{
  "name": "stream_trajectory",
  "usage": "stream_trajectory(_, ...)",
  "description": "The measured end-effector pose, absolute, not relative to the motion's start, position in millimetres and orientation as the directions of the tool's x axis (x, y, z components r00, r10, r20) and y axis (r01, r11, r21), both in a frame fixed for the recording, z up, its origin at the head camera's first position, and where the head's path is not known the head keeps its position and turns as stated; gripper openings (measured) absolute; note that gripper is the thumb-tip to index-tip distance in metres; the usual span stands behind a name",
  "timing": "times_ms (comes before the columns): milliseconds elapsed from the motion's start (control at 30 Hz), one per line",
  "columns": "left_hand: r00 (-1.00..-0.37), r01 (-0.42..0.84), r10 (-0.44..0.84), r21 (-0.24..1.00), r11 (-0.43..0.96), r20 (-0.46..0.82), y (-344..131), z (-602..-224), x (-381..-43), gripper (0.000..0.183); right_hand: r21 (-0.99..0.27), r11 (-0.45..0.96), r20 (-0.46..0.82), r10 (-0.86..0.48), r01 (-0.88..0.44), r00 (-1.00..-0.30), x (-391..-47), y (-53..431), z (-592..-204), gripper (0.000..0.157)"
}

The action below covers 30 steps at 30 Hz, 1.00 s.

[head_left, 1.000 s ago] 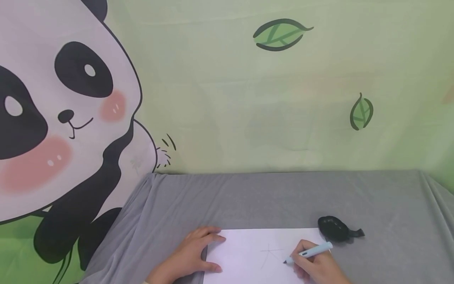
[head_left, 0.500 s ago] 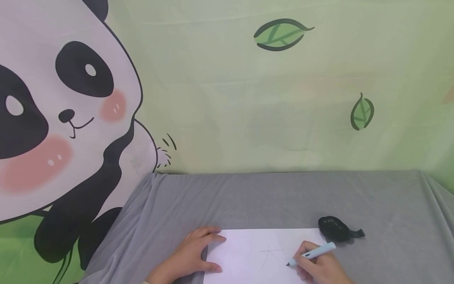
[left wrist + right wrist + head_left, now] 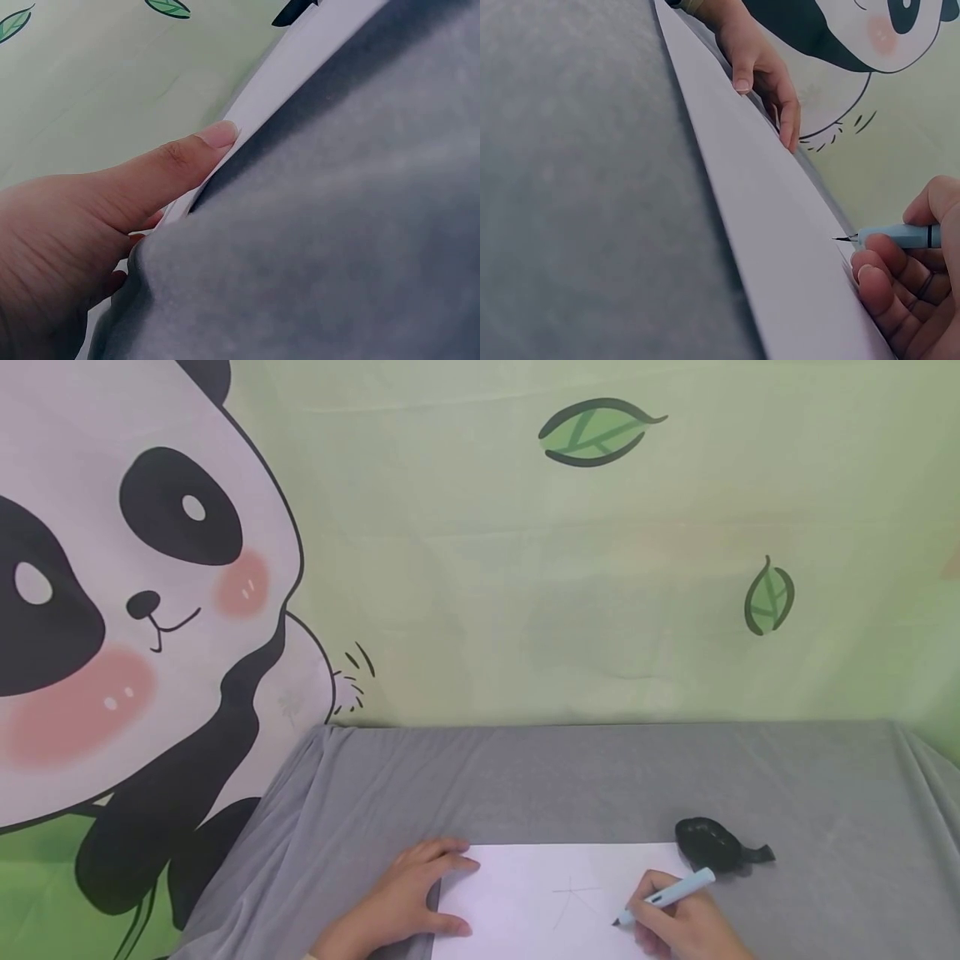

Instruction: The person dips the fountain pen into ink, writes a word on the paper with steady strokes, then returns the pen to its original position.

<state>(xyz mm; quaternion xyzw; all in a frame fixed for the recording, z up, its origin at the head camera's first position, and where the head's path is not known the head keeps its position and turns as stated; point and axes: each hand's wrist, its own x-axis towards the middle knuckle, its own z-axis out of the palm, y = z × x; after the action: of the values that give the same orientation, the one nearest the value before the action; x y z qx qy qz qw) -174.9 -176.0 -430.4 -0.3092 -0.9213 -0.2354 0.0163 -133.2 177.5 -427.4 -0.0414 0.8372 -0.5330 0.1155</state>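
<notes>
My right hand [image 3: 688, 925] pinches a light blue fountain pen [image 3: 678, 888], its dark nib at the right part of a white sheet of paper [image 3: 498, 906]. The right wrist view shows the nib of the pen [image 3: 900, 237] close to the sheet; whether it touches cannot be told. Thin strokes [image 3: 572, 891] form a character-like mark on the paper, left of the pen. At the sheet's left edge my left hand [image 3: 401, 897] rests with thumb and fingers spread, pressing the paper. In the left wrist view its thumb [image 3: 176, 169] lies along the sheet's edge.
A small black leaf-shaped dish [image 3: 708, 843] with a stubby handle lies just beyond the paper's far right corner. Grey cloth [image 3: 585, 785] covers the table. Behind it hangs a pale green backdrop [image 3: 465, 610] with a panda and leaves.
My right hand has carried the pen slightly right and toward me, its tip sliding away from the drawn strokes. My left hand stays in place on the paper.
</notes>
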Motion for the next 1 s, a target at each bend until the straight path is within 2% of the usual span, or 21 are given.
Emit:
stream_trajectory(300, -0.814, 0.564, 0.560, 0.448, 0.694, 0.157, -175.4, -428.9, -174.6, 0.063, -0.899, 0.430, -0.164, -0.163, 0.080, -0.973, -131.9, 177.7, -425.4, 0.017)
stream_trajectory(567, -0.816, 0.554, 0.560, 0.469, 0.688, 0.144, -175.9, -428.7, -175.1, 0.064, -0.936, 0.352, -0.091, -0.212, 0.011, -0.973, -135.8, 181.2, -427.7, 0.020)
stream_trajectory(800, -0.820, 0.545, 0.557, 0.480, 0.688, 0.133, -175.2, -428.4, -174.7, 0.064, -0.934, 0.353, -0.048, -0.251, -0.045, -0.967, -135.0, 183.3, -428.1, 0.020)
stream_trajectory(1000, -0.823, 0.532, 0.556, 0.504, 0.681, 0.116, -175.3, -426.9, -174.9, 0.064, -0.935, 0.354, -0.077, -0.225, -0.008, -0.971, -134.7, 181.4, -426.3, 0.021)
